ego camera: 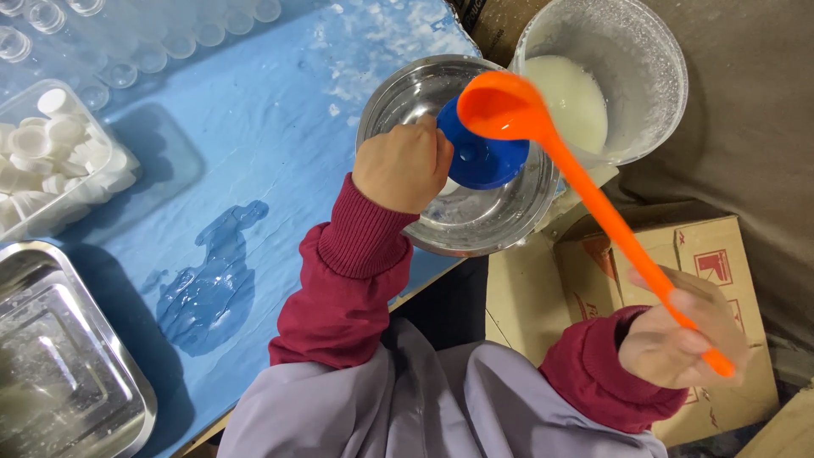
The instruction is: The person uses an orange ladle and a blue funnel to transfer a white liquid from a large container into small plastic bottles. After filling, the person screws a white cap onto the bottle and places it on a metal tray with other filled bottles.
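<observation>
The right hand (pixel 682 339) is closed around the end of the handle of an orange ladle (pixel 543 136), low at the right side of the view, above some cardboard boxes (pixel 712 254) that stand beside the table. The long handle goes up and to the left, and the bowl of the ladle hangs over a blue funnel (pixel 483 157); a little white liquid shines inside the bowl. The left hand (pixel 400 165) is clenched at the left edge of the funnel and seems to hold it, but the fingers are turned away from the camera, so I cannot tell exactly what they grasp. The funnel sits in a round steel bowl (pixel 407 93), which stands on the edge of the blue table (pixel 254 127) and reaches a little over it.

Just behind the steel bowl, at the upper right, there is a clear plastic bucket (pixel 653 51) with white liquid in the bottom (its wall is spotted with white drops). The ladle covers part of the funnel's mouth, so the inside of the funnel is hidden.

On the left of the table I see a clear plastic tub (pixel 21 102) full of white caps (pixel 51 144), rows of small clear bottles (pixel 127 51) along the top edge, and a steel tray (pixel 127 373) in the lower left corner. A puddle (pixel 212 288) of liquid lies on the table between the tray and the left sleeve (pixel 348 271), which is dark red
</observation>
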